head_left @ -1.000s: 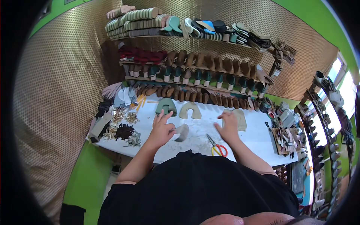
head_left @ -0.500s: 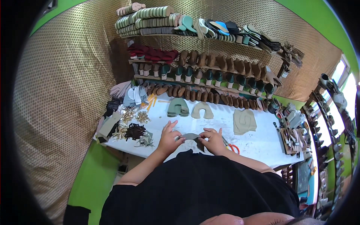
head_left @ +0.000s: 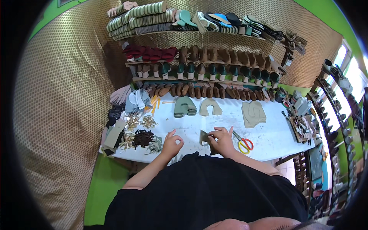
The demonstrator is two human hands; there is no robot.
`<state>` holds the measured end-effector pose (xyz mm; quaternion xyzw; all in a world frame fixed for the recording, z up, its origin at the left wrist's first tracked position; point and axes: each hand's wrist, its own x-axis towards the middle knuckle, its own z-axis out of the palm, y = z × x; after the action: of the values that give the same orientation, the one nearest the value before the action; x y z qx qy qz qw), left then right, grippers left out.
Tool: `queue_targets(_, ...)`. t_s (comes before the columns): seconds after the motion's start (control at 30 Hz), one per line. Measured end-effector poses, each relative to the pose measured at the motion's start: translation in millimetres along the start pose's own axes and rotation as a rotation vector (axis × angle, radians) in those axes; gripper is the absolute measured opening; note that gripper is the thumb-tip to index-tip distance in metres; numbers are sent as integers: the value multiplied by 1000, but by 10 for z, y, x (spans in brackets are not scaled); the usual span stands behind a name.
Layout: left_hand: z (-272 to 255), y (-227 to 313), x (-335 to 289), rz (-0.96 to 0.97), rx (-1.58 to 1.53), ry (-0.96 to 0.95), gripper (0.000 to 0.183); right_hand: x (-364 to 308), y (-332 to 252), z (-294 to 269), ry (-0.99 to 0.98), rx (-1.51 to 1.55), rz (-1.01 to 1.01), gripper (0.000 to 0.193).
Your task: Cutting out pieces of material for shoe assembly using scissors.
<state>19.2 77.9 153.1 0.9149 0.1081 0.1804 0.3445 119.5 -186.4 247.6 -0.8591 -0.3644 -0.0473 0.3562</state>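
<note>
Over the near part of the table, my right hand (head_left: 221,141) pinches a grey-green shoe-upper piece (head_left: 205,137) that stands up at its fingertips. Its lower part is hidden by the fingers. My left hand (head_left: 172,145) is apart from it, thumb and forefinger closed in a ring; whether anything is between them is too small to tell. Right of my right hand lie scissors (head_left: 245,145) with a red and a yellow handle. Farther back rest a stack of green curved cut pieces (head_left: 185,106), a beige arch-shaped piece (head_left: 210,107) and several beige pieces (head_left: 253,114).
Gold-coloured small parts (head_left: 149,122), dark brown strips (head_left: 143,138) and grey-green scraps (head_left: 154,145) lie at the left of the white table (head_left: 226,119). Shelves of shoes (head_left: 213,75) and stacked soles rise behind. A crowded wooden holder (head_left: 301,129) stands at the right edge.
My hands have moved apart. The grey-green piece was stretched between both and is now in my right hand only. The view has shifted, showing more of the scissors.
</note>
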Motion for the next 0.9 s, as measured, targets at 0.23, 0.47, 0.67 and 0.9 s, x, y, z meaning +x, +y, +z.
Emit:
queue_targets(0.23,283,-332,132,-152,135,-255,34,24,43,-171,34,-111,-48,13)
queue_targets(0.47,593,-453,466,-394,263,-435,82,228,466,-250,-63,-87,-133,21)
queue_targets(0.67,882,-998,592,-556,366,-476,103,698,911,-28,-97,104,-101,13)
queue_targets(0.9,975,-658,573,-668,361,-493,124,1216,1344,159,-269,3,-293,12)
